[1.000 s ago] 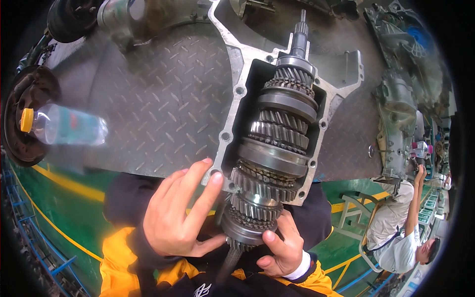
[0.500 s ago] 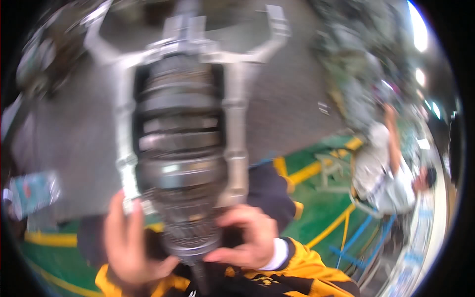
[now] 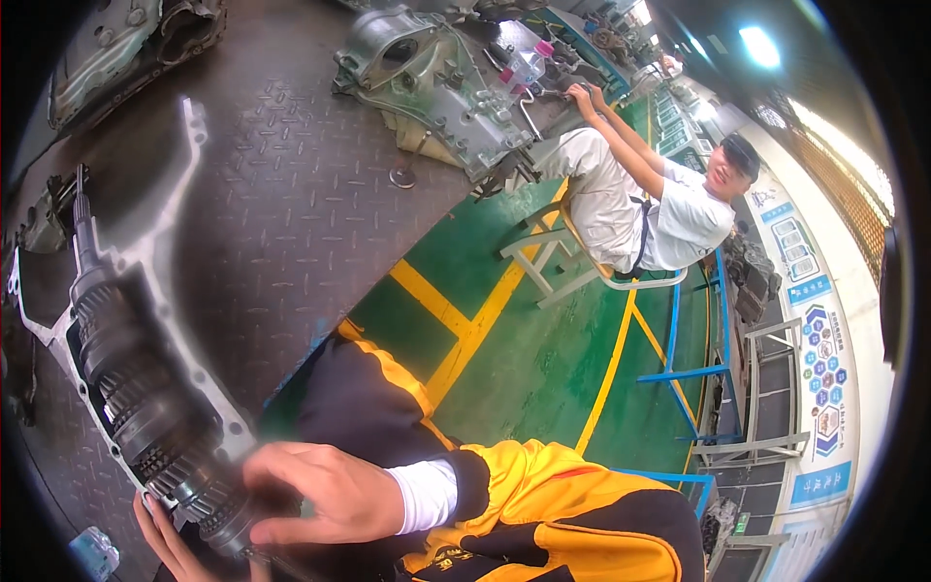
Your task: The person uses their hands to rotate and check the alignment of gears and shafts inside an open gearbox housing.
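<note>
A dark gear shaft (image 3: 147, 419) with several toothed gears and rings lies lengthwise in an open pale metal gearbox housing (image 3: 201, 376) at the left. The shaft's thin splined end points away from me. My right hand (image 3: 335, 490) is at the near end, with thumb and bent fingers closed about the last gears; its fingertips are partly blurred. Along the housing's near left edge, my left hand (image 3: 170, 548) has its visible fingers stretched out, and its palm is cut off by the picture's lower rim.
The housing rests on a dark patterned metal bench (image 3: 291, 184). Another metal casing (image 3: 436, 92) stands at the far bench edge, near a clear bottle (image 3: 524, 70). A co-worker (image 3: 669, 209) sits on a stool to the right. A clear plastic package (image 3: 94, 551) lies lower left.
My view has swung right, so the housing now appears farther left and tilted. Both hands remain at its near end. More of the co-worker and floor shows.
</note>
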A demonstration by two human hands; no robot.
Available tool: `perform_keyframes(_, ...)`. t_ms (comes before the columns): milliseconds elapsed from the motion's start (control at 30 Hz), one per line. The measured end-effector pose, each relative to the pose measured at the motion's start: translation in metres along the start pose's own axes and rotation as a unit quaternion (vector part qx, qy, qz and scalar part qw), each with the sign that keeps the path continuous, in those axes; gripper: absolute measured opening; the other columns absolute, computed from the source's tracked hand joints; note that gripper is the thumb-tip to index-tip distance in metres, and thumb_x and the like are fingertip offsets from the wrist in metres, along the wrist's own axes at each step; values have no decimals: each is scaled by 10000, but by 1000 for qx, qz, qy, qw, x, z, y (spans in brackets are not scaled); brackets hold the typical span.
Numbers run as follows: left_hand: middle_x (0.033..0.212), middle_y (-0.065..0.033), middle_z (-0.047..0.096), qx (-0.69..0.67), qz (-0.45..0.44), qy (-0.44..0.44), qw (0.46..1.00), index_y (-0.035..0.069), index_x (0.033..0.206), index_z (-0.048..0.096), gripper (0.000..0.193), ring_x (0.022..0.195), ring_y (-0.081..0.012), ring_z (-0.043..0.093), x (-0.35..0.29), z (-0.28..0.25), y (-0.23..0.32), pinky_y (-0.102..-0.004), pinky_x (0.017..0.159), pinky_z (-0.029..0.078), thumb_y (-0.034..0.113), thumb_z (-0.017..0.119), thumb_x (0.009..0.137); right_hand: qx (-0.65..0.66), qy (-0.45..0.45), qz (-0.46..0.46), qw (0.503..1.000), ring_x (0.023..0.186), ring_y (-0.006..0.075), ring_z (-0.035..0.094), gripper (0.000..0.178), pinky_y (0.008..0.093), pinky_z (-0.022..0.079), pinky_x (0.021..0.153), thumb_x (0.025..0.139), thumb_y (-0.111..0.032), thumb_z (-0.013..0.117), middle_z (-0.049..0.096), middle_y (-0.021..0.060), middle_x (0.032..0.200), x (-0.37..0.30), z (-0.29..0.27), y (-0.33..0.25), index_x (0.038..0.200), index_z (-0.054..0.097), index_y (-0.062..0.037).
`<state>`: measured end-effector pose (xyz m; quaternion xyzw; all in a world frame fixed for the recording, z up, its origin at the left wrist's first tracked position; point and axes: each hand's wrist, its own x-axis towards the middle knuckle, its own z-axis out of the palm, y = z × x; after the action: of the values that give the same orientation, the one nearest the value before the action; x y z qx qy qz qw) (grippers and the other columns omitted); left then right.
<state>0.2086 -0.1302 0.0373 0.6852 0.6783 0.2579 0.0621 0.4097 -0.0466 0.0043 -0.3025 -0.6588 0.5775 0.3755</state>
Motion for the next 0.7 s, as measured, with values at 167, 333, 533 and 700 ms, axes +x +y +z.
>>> perform_keyframes(167,1450,-322,407,-9,8,6,1000,-18,1486,404,928,1301,-494,460,4,7,8,-531,1073,393,589,692,845,-13,-14,14,1000,879,317,602,473,363,489,777,866,-316,772,607,172,981,-1,-15,-2,1107,566,34)
perform_keyframes(333,1402,-326,443,-43,22,56,997,-46,1409,476,857,1249,-499,504,16,11,-12,-515,1030,440,387,795,742,-38,-28,0,999,892,308,639,468,361,518,782,851,-319,786,630,180,995,27,-7,-4,1091,588,30)
perform_keyframes(533,1399,-256,470,-142,94,54,984,27,1271,607,726,1262,-447,474,11,-20,-31,-519,1042,402,227,839,612,-160,42,-45,985,830,308,675,520,395,544,796,807,-352,812,681,179,957,4,9,1,1108,618,26)
perform_keyframes(700,1174,-183,590,-229,208,214,926,18,1128,629,362,1096,-404,580,2,11,-22,-487,897,480,202,683,822,-128,-18,-79,988,1121,335,613,473,411,538,944,987,-141,618,553,286,1304,-2,-2,-11,1353,433,95)
